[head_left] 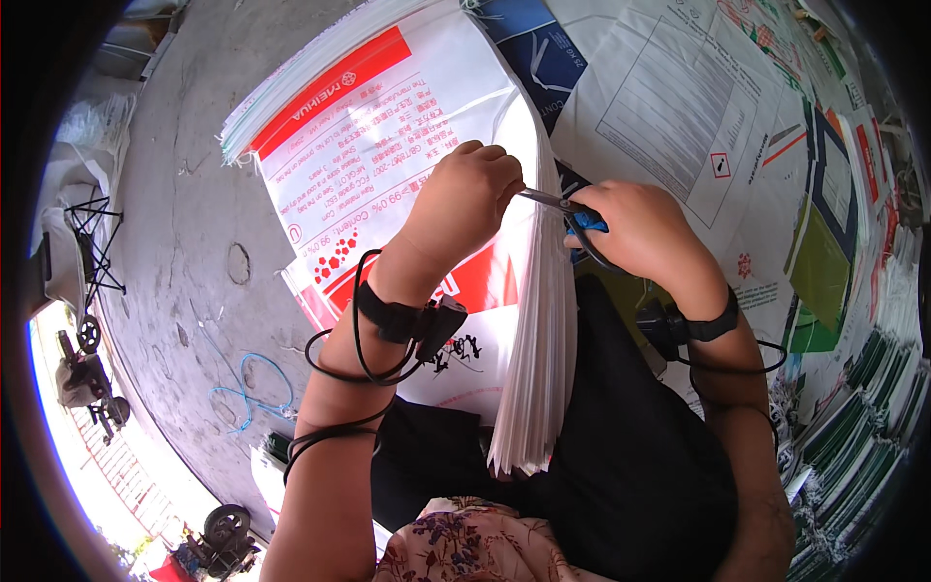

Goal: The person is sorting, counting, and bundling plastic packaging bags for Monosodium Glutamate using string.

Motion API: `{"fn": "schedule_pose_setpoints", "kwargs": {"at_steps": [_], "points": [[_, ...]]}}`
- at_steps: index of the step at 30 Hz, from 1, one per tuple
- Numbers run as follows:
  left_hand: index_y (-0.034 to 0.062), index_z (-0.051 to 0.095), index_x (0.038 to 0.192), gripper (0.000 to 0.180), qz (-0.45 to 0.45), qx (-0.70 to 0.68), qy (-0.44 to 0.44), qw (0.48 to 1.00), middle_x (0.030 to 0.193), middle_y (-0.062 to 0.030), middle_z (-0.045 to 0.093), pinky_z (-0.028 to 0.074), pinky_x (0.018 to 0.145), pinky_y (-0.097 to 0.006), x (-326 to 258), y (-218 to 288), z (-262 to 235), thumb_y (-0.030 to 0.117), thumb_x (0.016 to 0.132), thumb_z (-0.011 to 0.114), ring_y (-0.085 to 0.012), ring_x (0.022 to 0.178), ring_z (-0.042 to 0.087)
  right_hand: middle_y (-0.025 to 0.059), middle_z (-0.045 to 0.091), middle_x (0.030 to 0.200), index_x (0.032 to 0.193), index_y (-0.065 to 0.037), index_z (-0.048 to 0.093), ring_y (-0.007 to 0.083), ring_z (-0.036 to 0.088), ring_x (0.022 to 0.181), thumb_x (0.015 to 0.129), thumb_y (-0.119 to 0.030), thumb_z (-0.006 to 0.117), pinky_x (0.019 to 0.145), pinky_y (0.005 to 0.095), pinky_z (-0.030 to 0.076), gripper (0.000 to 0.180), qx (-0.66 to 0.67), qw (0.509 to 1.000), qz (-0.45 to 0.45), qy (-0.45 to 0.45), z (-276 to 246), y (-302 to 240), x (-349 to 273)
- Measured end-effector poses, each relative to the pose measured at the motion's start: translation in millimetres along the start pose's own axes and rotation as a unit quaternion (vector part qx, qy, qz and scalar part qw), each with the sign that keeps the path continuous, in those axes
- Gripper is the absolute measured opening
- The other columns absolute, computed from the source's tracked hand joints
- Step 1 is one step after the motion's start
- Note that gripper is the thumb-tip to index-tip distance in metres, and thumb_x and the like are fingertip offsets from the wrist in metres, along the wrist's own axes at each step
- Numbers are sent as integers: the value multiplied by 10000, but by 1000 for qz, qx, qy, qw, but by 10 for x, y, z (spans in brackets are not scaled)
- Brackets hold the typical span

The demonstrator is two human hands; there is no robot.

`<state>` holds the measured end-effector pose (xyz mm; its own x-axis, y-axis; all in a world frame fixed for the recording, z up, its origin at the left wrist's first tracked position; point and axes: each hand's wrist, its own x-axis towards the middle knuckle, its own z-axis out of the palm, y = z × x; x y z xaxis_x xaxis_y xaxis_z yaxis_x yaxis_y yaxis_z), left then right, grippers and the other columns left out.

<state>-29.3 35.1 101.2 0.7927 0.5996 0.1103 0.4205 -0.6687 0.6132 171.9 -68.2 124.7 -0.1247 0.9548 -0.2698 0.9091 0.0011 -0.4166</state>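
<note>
Across my lap and in front of me lies a thick stack of white and red woven sacks [543, 339], its layered edges fanned toward me. My left hand [473, 189] is closed above the stack's right edge; what its fingers pinch is hidden. My right hand [640, 228] grips a pair of scissors [553, 201] with dark handles and something blue at the grip. The blades point left across the sack edges and reach the left fingertips. Whether the blades are apart I cannot make out.
More printed sacks [679, 107] lie flat to the right, with bundled piles [863, 466] beyond. Light blue cord [254, 373] lies on the concrete floor [194, 252] at left. Black cables [335, 436] loop from wrist-strapped devices. Wheeled vehicles [225, 529] stand at far left.
</note>
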Motion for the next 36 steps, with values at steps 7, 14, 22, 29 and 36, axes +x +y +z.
{"fn": "schedule_pose_setpoints", "kwargs": {"at_steps": [7, 14, 22, 29, 36], "points": [[8, 614, 843, 98, -154, -142, 93, 973, 777, -90, 607, 471, 722, -298, -8, 4, -219, 104, 854, 633, -203, 743, 588, 98, 619, 657, 949, -22, 617, 241, 634, 638, 785, -298, 728, 579, 343, 466, 340, 236, 944, 96, 211, 79, 117, 116], [32, 599, 859, 83, 60, -298, 6, 953, 798, -65, 584, 449, 752, -323, -244, 435, -61, 105, 864, 637, -220, 796, 560, 73, 624, 863, 1096, -7, 552, 115, 575, 693, 861, -192, 664, 651, 233, 465, 320, 683, 726, 83, 14, 32, -238, 189], [49, 612, 1008, 186, 79, -303, -30, 949, 1136, -112, 578, 463, 862, -367, -449, 440, -27, 70, 828, 655, -283, 1021, 575, 70, 622, 815, 1075, -11, 545, 114, 586, 656, 816, -102, 644, 626, 234, 463, 291, 636, 751, 92, 151, -21, 75, 288], [48, 529, 1230, 396, -196, 5, 8, 980, 1376, -149, 441, 440, 968, -398, -859, -705, -9, 133, 852, 613, -332, 1170, 516, 200, 638, 1088, 1301, -80, 443, 318, 635, 980, 786, -322, 697, 817, 359, 488, 623, 87, 918, 248, 296, 220, 2125, 514], [-5, 259, 1415, 784, -359, 183, -159, 901, 1505, -229, 160, 367, 1060, -399, -1522, -1357, 20, 223, 796, 682, -354, 1385, 219, 183, 586, 1166, 1284, -112, 482, 356, 571, 1066, 796, -298, 624, 888, 452, 472, 541, -33, 931, 350, 99, 985, 2084, 115]]}}
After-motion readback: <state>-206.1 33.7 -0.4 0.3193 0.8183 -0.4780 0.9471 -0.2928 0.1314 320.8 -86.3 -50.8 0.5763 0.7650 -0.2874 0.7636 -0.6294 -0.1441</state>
